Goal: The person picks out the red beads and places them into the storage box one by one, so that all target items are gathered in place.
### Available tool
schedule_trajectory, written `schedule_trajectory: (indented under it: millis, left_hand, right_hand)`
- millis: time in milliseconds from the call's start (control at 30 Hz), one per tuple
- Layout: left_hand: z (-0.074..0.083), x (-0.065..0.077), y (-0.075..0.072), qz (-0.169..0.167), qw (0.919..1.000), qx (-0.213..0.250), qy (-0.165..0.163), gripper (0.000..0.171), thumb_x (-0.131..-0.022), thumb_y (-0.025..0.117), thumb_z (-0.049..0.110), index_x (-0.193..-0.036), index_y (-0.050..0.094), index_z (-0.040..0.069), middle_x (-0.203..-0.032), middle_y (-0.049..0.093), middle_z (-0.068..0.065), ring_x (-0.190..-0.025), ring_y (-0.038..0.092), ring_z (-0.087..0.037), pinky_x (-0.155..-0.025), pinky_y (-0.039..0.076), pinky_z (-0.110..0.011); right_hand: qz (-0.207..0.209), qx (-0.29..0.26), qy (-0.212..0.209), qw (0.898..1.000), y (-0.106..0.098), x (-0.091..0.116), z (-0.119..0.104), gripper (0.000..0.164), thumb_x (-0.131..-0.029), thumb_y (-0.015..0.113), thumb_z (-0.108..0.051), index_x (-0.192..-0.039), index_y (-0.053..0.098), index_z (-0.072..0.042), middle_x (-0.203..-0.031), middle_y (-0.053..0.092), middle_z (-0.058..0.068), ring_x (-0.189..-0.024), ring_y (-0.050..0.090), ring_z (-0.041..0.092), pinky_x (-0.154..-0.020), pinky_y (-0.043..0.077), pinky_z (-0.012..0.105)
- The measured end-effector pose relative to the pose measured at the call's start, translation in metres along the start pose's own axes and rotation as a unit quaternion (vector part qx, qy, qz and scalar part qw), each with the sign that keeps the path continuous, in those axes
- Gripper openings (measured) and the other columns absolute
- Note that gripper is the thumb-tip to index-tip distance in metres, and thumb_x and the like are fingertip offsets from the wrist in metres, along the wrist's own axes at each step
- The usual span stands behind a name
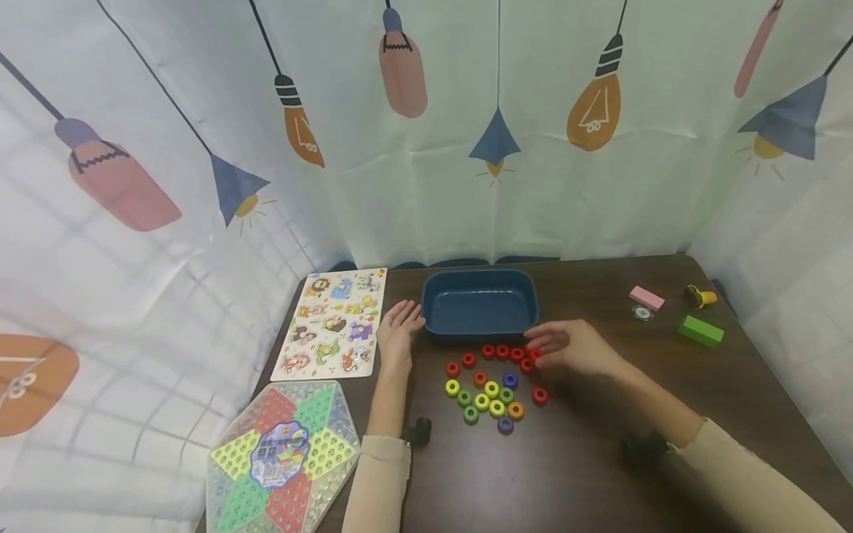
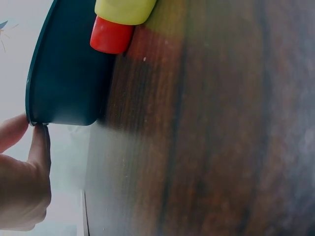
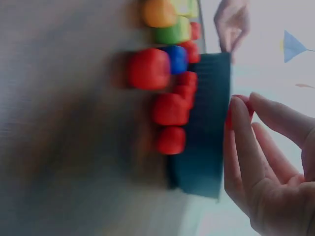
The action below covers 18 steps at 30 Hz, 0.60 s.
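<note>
My right hand (image 1: 573,346) pinches a small red ring bead (image 3: 249,109) between thumb and fingertips, close to the near right corner of a dark blue tray (image 1: 481,309). In the left wrist view my left hand (image 2: 24,184) touches the tray's end at the rim with thumb and finger, its fingers mostly straight. Loose ring beads lie in front of the tray: several red ones, such as a red bead (image 1: 540,396), yellow beads (image 1: 452,387), green beads (image 1: 470,414), an orange bead (image 1: 515,411), a blue bead (image 1: 509,380) and a purple bead (image 1: 505,425).
An animal puzzle board (image 1: 331,323) lies left of the left hand, with a hexagonal game board (image 1: 283,455) nearer. At the right are a pink block (image 1: 646,298), a round chip (image 1: 643,313), a green block (image 1: 701,331) and a yellow-and-dark object (image 1: 701,297). A patterned curtain (image 1: 533,215) hangs behind.
</note>
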State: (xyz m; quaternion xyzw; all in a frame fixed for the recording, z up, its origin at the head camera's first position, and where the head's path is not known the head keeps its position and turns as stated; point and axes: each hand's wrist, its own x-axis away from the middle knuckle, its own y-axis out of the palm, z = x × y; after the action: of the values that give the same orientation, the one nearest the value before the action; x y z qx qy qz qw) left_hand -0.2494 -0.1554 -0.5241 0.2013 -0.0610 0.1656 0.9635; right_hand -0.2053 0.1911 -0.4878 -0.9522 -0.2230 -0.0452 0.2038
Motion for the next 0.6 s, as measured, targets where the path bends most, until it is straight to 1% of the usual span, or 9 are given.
schedule_trajectory:
  millis: [100,200,267,367,433,500,600]
  left_hand:
    - [-0.001,-0.001,-0.001,-0.002,1.0,0.003,-0.008,0.052,-0.085,0.064,-0.012,-0.132,0.054,0.008,-0.133,0.06,-0.009,-0.127,0.055,-0.026,-0.093,0.053,-0.028]
    - [-0.001,-0.002,-0.002,-0.006,0.9999,0.01,-0.012,0.054,-0.086,0.064,-0.012,-0.134,0.052,0.008,-0.136,0.058,-0.011,-0.127,0.055,-0.024,-0.094,0.052,-0.028]
    - [-0.001,-0.002,-0.002,-0.005,0.9998,0.012,-0.013,0.055,-0.085,0.064,-0.012,-0.135,0.05,0.008,-0.139,0.055,-0.013,-0.125,0.057,-0.022,-0.095,0.051,-0.028]
    - [-0.001,-0.002,-0.002,-0.001,0.9998,0.017,-0.013,0.058,-0.085,0.065,-0.013,-0.135,0.048,0.009,-0.142,0.052,-0.017,-0.122,0.059,-0.021,-0.094,0.052,-0.029]
    - [-0.001,-0.002,-0.002,0.002,0.9998,0.016,-0.013,0.058,-0.084,0.065,-0.013,-0.135,0.047,0.009,-0.141,0.053,-0.017,-0.121,0.06,-0.02,-0.094,0.052,-0.029]
    - [0.0,-0.002,-0.003,0.001,0.9998,0.017,-0.012,0.059,-0.084,0.065,-0.013,-0.136,0.047,0.008,-0.14,0.053,-0.018,-0.12,0.061,-0.02,-0.094,0.052,-0.03]
    - [0.002,0.001,-0.002,-0.006,0.9997,0.017,-0.015,0.06,-0.083,0.065,-0.014,-0.137,0.046,0.005,-0.139,0.054,-0.02,-0.122,0.06,-0.023,-0.094,0.052,-0.032]
  right_hand:
    - [-0.011,-0.026,-0.007,1.0,-0.004,-0.016,-0.019,0.053,-0.078,0.083,-0.015,-0.127,0.064,-0.011,-0.114,0.071,0.009,-0.108,0.067,0.024,-0.085,0.057,0.039]
    - [-0.026,-0.064,-0.014,0.998,-0.007,-0.039,-0.038,0.054,-0.077,0.082,-0.012,-0.128,0.063,-0.007,-0.118,0.069,0.015,-0.108,0.067,0.024,-0.086,0.056,0.04]
    - [-0.037,-0.094,-0.015,0.995,-0.007,-0.056,-0.05,0.053,-0.078,0.081,-0.008,-0.127,0.063,-0.006,-0.119,0.068,0.018,-0.106,0.068,0.025,-0.087,0.056,0.044]
    - [-0.057,-0.136,-0.013,0.989,-0.004,-0.082,-0.069,0.051,-0.079,0.078,-0.001,-0.127,0.062,-0.001,-0.12,0.066,0.023,-0.101,0.069,0.029,-0.089,0.052,0.053]
    - [-0.067,-0.15,-0.008,0.986,0.0,-0.099,-0.08,0.05,-0.079,0.077,0.002,-0.127,0.061,0.001,-0.121,0.065,0.024,-0.098,0.07,0.03,-0.091,0.05,0.057]
    - [-0.074,-0.153,0.001,0.985,0.005,-0.115,-0.089,0.048,-0.08,0.075,0.004,-0.126,0.062,0.001,-0.121,0.065,0.024,-0.097,0.071,0.031,-0.093,0.048,0.059]
    - [-0.08,-0.137,0.013,0.987,0.015,-0.138,-0.099,0.042,-0.079,0.075,0.006,-0.12,0.066,0.0,-0.119,0.066,0.024,-0.095,0.071,0.03,-0.092,0.049,0.057]
